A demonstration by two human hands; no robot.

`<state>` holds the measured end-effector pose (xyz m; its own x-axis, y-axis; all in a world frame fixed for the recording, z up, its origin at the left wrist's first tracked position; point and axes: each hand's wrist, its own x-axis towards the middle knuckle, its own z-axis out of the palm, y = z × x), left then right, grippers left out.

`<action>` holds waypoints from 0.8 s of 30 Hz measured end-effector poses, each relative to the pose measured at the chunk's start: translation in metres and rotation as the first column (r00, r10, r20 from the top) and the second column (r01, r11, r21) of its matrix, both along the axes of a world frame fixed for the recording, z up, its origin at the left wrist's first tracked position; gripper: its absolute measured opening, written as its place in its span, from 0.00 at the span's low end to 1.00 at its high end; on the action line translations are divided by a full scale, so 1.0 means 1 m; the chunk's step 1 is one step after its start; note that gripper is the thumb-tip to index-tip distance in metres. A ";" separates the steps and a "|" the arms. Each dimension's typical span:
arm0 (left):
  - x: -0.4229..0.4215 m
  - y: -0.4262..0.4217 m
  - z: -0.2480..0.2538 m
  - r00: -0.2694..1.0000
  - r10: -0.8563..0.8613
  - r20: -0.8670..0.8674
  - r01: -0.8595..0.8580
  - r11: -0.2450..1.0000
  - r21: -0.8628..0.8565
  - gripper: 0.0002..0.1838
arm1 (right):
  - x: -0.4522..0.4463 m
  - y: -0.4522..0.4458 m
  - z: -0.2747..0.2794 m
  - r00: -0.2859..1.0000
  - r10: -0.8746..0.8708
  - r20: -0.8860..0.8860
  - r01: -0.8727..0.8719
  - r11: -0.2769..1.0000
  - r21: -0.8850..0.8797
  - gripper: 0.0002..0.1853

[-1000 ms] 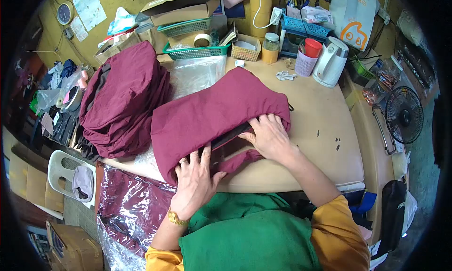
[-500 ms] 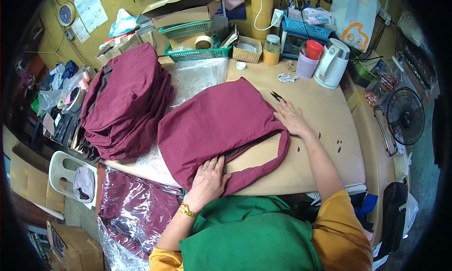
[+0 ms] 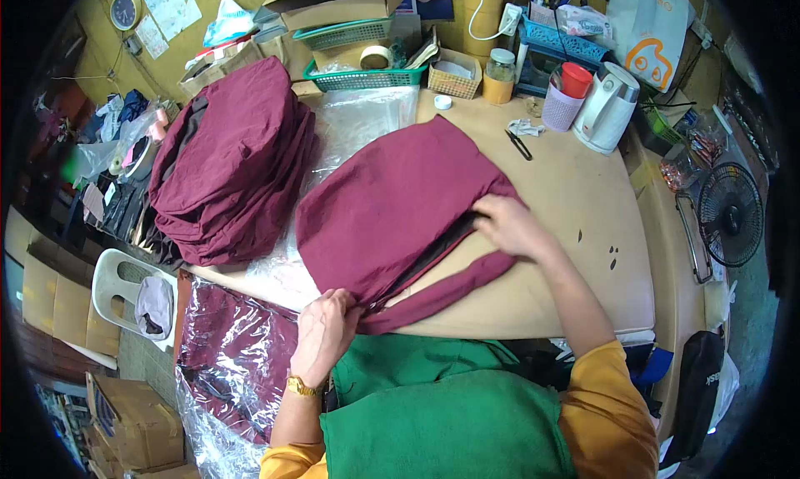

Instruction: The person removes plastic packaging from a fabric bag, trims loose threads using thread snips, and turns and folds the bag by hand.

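Note:
A maroon cloth bag [image 3: 400, 196] lies flat in front of me, its dark-lined opening turned towards me and its strap looping to the lower right. My left hand [image 3: 327, 322] is closed on the bag at the near left end of the opening. At the opening's right end, my right hand [image 3: 510, 225] grips the bag's edge, the fingers curled over the cloth. Black thread snips [image 3: 518, 145] lie on the table beyond the bag, apart from both hands.
A pile of maroon bags [image 3: 229, 171] stands at the left. Clear plastic sheets [image 3: 367, 117] lie behind the bag. Plastic-wrapped maroon goods [image 3: 237, 346] sit below the table's left edge. A white kettle [image 3: 607, 108], a lilac cup [image 3: 568, 104] and baskets [image 3: 367, 77] line the back.
My right hand has let go of the thread snips and moved to the bag's opening. My left hand, flat before, has slid towards me and closed on the bag's edge.

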<state>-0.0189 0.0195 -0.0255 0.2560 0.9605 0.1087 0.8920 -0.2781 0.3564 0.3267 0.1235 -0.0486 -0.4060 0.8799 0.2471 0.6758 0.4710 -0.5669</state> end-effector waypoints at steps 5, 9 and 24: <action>0.027 0.008 0.008 0.950 -0.015 0.312 -0.006 0.998 0.069 0.07 | -0.022 -0.008 0.031 0.982 -0.125 -0.144 0.126 0.992 0.002 0.08; 0.041 0.010 0.004 0.887 -0.047 0.459 -0.018 0.990 0.137 0.07 | -0.070 -0.049 0.029 0.986 0.046 -0.160 -0.087 0.962 -0.259 0.08; -0.002 0.053 -0.007 0.929 0.091 0.359 -0.295 0.769 0.567 0.34 | -0.033 -0.062 0.005 0.994 -0.064 -0.093 0.045 0.979 -0.198 0.21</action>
